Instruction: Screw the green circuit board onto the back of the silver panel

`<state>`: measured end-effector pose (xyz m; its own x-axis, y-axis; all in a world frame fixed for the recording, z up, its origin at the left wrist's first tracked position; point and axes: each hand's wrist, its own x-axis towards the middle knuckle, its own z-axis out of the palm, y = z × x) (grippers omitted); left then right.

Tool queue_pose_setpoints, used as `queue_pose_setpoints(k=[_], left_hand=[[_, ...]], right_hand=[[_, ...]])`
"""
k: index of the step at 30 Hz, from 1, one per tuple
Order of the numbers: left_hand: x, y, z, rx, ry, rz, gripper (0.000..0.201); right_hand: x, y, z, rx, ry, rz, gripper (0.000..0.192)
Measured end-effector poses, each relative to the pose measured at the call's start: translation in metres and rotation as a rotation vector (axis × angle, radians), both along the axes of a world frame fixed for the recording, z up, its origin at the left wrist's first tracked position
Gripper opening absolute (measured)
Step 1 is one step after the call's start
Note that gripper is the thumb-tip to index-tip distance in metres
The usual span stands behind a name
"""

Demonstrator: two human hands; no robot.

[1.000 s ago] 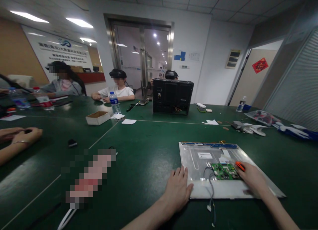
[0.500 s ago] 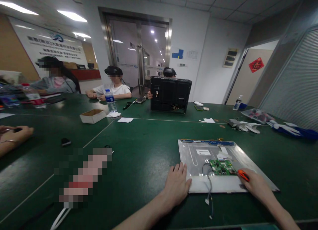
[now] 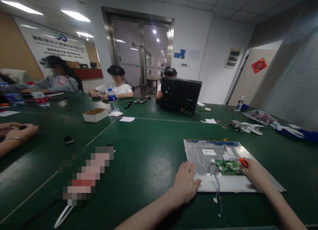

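A flat display panel lies back side up on the green table in front of me. A green circuit board is on it, with grey cables running from the board over the near edge. My left hand rests with fingers stretched out at the panel's left edge. My right hand is closed round a tool with an orange-and-black handle, at the board's upper right corner. The hand hides the tool's working end, so its kind does not show.
Across the table a person holds up a black monitor housing. To the left are a co-worker's hands, a small open box and a water bottle. White gloves and a plastic bag lie at the right.
My right hand with the orange-and-black tool has moved from the board's lower right corner to its upper right. My left hand stays put. The black housing opposite has shifted right and tilted.
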<state>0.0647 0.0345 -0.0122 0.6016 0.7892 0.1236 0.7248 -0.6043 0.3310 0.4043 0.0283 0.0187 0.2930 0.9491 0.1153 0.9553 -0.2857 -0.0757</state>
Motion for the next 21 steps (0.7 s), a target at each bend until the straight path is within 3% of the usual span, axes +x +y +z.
queue_pose_setpoints(k=[8,21], left_hand=[[0.034,0.007,0.012,-0.130,-0.048,-0.172,0.093],[0.070,0.018,0.009,-0.094,-0.042,-0.267,0.100]], right_hand=[[-0.025,0.036,0.005,-0.034,0.025,0.189,0.021],[-0.011,0.041,-0.003,-0.014,0.039,0.169,0.021]])
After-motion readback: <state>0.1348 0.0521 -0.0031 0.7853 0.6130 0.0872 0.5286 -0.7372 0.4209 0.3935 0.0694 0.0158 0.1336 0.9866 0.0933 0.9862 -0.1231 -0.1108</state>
